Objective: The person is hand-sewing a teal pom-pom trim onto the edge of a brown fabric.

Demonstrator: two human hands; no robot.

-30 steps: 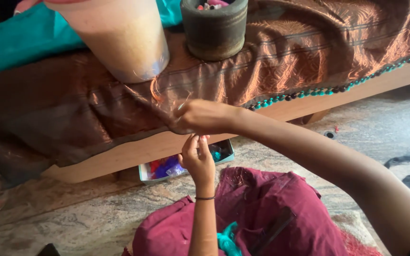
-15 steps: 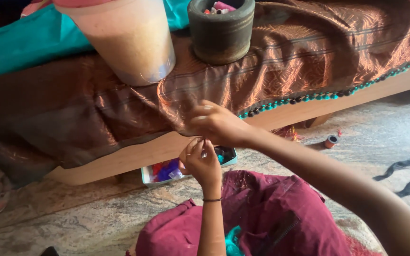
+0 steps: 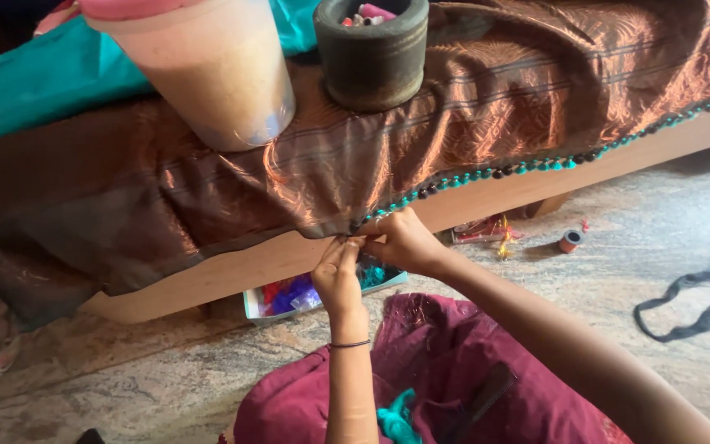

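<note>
A shiny brown fabric (image 3: 470,107) with a border of teal and dark beads (image 3: 536,166) hangs over a low wooden bench (image 3: 486,197). My left hand (image 3: 338,275) pinches the fabric's lower edge from below. My right hand (image 3: 404,240) pinches the same edge just to the right, where the bead row ends. Both hands touch each other at the fingertips. Whether a needle or thread is between the fingers is too small to tell. My lap is covered in maroon cloth (image 3: 454,386).
On the bench stand a large translucent container (image 3: 215,66) and a dark round holder (image 3: 371,49) with small spools. A teal cloth (image 3: 43,82) lies behind. A tray of colourful items (image 3: 306,292) sits under the bench. A thread spool (image 3: 569,240) and black strips (image 3: 700,308) lie on the stone floor.
Both hands dropped from open air to the fabric's hanging edge and now pinch it together. The view shifted slightly, showing more floor to the right.
</note>
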